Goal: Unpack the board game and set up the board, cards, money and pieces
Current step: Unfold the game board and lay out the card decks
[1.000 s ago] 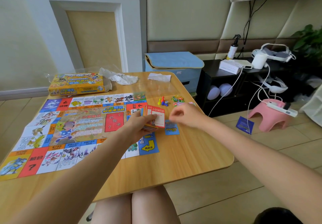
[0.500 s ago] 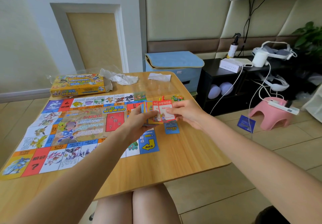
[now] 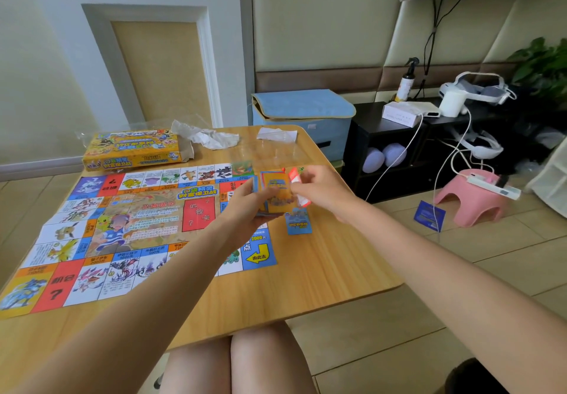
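The colourful game board (image 3: 129, 231) lies unfolded across the left of the wooden table (image 3: 306, 286). Above the board's right edge my left hand (image 3: 245, 206) holds a stack of cards (image 3: 274, 192) with an orange card facing me. My right hand (image 3: 319, 191) pinches a red-and-white card (image 3: 296, 178) at the stack's right side. One blue card (image 3: 298, 223) lies face up on the table just below the hands. The yellow game box (image 3: 132, 149) sits at the table's far left. My hands hide the small game pieces.
Crumpled plastic wrap (image 3: 205, 136) and a clear bag (image 3: 276, 133) lie at the table's far edge. Right of the table stand a blue storage box (image 3: 303, 117), a black shelf (image 3: 399, 148) with cables, and a pink stool (image 3: 472, 200). A blue card (image 3: 429, 215) lies on the floor.
My right hand came back from the table to the stack and took a red-and-white card off its front, uncovering an orange card. Both hands rose slightly.
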`<state>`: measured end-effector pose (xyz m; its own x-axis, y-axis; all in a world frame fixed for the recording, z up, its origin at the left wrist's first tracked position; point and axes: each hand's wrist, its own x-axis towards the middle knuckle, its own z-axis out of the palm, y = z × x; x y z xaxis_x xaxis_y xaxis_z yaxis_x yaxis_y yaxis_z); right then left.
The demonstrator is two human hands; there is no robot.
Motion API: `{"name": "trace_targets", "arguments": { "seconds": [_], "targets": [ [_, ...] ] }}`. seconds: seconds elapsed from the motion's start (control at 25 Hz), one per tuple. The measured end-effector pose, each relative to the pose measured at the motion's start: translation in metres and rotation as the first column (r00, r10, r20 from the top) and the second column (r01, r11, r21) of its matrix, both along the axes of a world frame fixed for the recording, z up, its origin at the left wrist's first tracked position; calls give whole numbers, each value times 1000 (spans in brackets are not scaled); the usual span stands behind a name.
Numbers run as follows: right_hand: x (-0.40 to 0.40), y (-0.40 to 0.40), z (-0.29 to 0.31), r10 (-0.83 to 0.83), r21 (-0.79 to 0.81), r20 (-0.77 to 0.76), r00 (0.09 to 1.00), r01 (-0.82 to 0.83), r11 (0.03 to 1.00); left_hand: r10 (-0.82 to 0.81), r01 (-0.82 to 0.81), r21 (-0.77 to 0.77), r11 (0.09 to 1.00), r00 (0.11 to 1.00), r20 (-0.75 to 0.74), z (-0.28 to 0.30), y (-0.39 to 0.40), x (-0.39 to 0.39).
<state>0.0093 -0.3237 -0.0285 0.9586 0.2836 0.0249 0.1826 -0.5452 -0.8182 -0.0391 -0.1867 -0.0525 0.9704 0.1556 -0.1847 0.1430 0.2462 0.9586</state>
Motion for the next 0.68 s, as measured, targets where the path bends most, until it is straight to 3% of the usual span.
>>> {"name": "trace_targets", "arguments": {
  "seconds": [0.08,0.24,0.44,0.68],
  "targets": [
    [-2,6,-1,91,-70,-20,996,-92,993,-17,17,13,1000,1000,-1,4,-7,-1],
    [3,-5,1,289,-51,-210,934,-306,951,-49,52,56,997,997,-53,1,-2,0],
    [9,-18,-2,197,97,-211,957,-180,979,-27,22,-55,998,995,-100,0,-4,0],
    [23,-33,-20,46,94,-256,965,-23,995,0,4,23,1000,983,-185,-8,-7,1]
  ]
}}
